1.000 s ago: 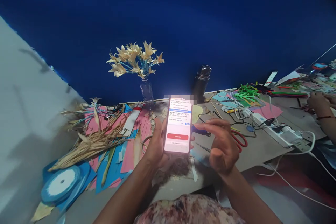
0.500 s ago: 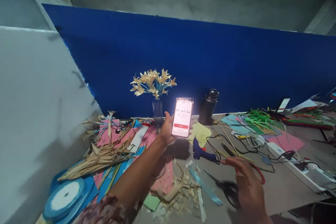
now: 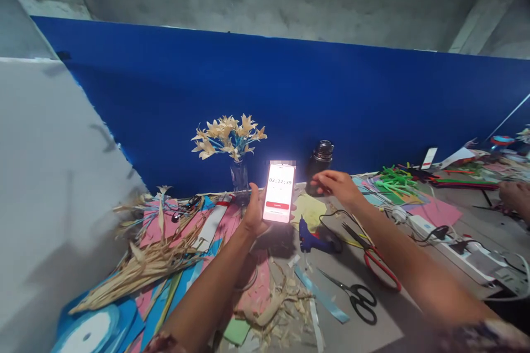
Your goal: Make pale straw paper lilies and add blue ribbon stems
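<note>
A lit smartphone point(image 3: 277, 193) is upright in my left hand point(image 3: 254, 214), whose thumb runs along its left edge. Large digits and a red button show on its screen. To the right of the phone, my right hand point(image 3: 336, 185) hovers in front of a dark flask point(image 3: 322, 157) with loosely bent fingers, holding nothing. A glass vase point(image 3: 239, 176) with pale dried-husk flowers point(image 3: 229, 135) stands behind the phone. Below my hands lie a blue glue gun point(image 3: 312, 240), black-handled scissors point(image 3: 351, 293) and red-handled scissors point(image 3: 379, 267).
Dried husks point(image 3: 136, 278) and a blue ribbon spool point(image 3: 89, 331) lie at the left. A white power strip point(image 3: 451, 253) with plugs and cables crosses the right side. Green stems point(image 3: 399, 182) and another phone point(image 3: 429, 158) are farther back. Another person's hand point(image 3: 515, 196) shows at the right edge.
My right hand has risen from beside the black-handled scissors to a spot near the phone and flask. The digits on the screen differ. The view has shifted slightly right.
</note>
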A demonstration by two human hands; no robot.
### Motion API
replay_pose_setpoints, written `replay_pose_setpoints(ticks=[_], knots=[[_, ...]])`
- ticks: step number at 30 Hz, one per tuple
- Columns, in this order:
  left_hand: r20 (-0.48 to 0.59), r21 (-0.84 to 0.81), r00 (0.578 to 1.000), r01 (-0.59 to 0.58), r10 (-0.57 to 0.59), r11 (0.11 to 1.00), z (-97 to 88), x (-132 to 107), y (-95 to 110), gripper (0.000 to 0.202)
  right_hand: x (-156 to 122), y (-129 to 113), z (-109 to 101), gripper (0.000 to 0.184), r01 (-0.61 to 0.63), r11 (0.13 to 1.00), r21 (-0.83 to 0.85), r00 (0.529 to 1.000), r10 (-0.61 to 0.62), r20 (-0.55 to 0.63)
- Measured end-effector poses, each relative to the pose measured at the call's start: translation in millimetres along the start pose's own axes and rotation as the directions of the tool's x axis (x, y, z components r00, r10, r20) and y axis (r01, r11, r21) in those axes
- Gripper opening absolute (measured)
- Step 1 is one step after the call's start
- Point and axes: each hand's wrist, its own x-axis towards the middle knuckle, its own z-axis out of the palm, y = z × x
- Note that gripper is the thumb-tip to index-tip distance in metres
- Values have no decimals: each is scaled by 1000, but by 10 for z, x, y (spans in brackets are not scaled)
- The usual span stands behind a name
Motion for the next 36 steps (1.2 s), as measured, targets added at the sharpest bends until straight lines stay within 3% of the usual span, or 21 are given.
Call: replay_pose_setpoints(ticks=[4, 10, 22, 30, 33, 36], knots=[[9, -1, 1000, 9, -9, 1000, -14, -38, -7, 87, 531, -102, 290, 36, -76, 995, 59, 984, 65, 163], [12, 11, 1000, -1, 1, 1000, -76, -39, 15, 85, 752, -30, 434, 50, -153, 981, 120, 923, 99, 372], [-84, 28, 996, 8, -6, 1000, -272, 122, -87, 85, 892, 66, 412, 54, -153, 988, -12, 918, 147, 369], [-214, 45, 977, 32, -22, 998, -270, 208, -33, 87, 1083, 145, 574, 51, -12, 992, -122, 947, 50, 316], [-383, 126, 924, 40, 11, 991, -288, 209, -45, 81, 1224, 164, 640, 51, 53, 985, -162, 959, -5, 284], [-626, 304, 766, 68, 145, 950, -344, 48, -51, 64, 1423, 203, 657, 51, 126, 968, -218, 972, -76, 224]])
